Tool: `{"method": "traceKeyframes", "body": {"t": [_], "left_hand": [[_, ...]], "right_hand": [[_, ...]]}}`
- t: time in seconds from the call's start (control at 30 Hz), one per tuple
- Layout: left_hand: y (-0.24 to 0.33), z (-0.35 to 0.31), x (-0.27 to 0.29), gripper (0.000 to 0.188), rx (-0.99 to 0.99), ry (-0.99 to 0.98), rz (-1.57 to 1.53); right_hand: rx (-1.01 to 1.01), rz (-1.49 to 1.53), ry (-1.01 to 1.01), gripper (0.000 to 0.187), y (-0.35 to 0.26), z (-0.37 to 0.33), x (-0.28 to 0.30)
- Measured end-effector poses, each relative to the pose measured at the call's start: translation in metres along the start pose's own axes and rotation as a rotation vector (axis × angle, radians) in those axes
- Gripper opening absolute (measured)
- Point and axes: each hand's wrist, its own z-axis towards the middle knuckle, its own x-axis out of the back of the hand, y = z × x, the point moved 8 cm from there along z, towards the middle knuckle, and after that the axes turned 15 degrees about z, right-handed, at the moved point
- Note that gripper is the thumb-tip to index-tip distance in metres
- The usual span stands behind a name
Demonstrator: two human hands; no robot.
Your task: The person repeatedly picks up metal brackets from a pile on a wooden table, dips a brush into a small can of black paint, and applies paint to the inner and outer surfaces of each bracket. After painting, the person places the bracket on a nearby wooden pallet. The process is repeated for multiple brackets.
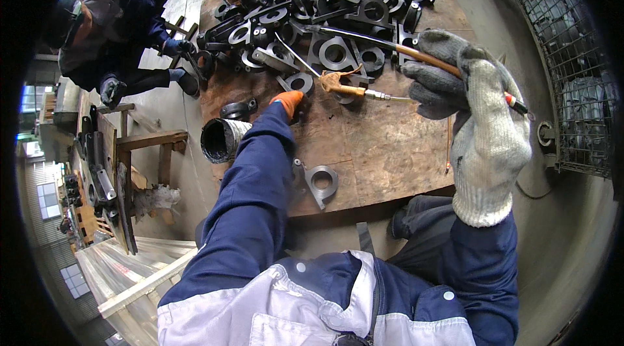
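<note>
My right hand (471, 95), in a grey and white knit glove, grips a thin brown rod (383, 45) that runs from my fist up-left over a heap of metal parts (318, 8). My left hand (288, 103), in an orange-tipped glove, reaches out to the rusty steel table (383, 151) and touches a flat ring-shaped metal part (298, 82). Just right of it lies a brass-coloured torch tip (344, 86). A single dark bracket with a round hole (321, 182) sits near the table's front edge, by my left sleeve.
A black cylindrical part (220, 139) stands at the table's left edge. Another person (117, 34) in dark blue work clothes and gloves crouches at upper left. A wire mesh cage (565, 66) fills the right side. A wooden rack with metal pieces (104, 177) stands at left.
</note>
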Motion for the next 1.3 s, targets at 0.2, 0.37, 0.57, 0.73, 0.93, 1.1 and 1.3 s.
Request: {"method": "traceKeyframes", "body": {"t": [0.2,0.37,0.57,0.73,0.93,1.1,1.3], "left_hand": [[0.004,-0.034,-0.011,0.011,-0.027,-0.246,-0.625],[0.022,-0.087,-0.035,0.010,-0.003,-0.422,-1.036],[0.091,-0.215,-0.009,0.015,-0.291,-0.652,-1.136],[0.114,-0.363,0.022,0.011,-0.654,-0.922,-1.301],[0.086,-0.450,0.021,0.051,-1.084,-0.976,-1.239],[0.059,-0.440,0.016,0.043,-0.969,-0.904,-1.308],[0.050,-0.436,0.014,0.041,-0.894,-0.917,-1.307]], "right_hand": [[0.125,-0.241,-0.046,0.032,-0.015,-0.006,0.001],[0.305,-0.416,0.041,0.023,-0.026,-0.003,-0.001],[-0.020,0.147,0.072,0.031,-0.012,0.003,-0.004],[-0.021,0.258,0.025,0.031,-0.012,0.008,-0.013],[-0.222,0.586,-0.140,0.036,0.002,0.004,-0.030],[-0.217,0.427,-0.372,0.034,-0.002,-0.034,-0.067],[-0.120,0.223,-0.496,0.030,0.014,-0.060,-0.100]]}}
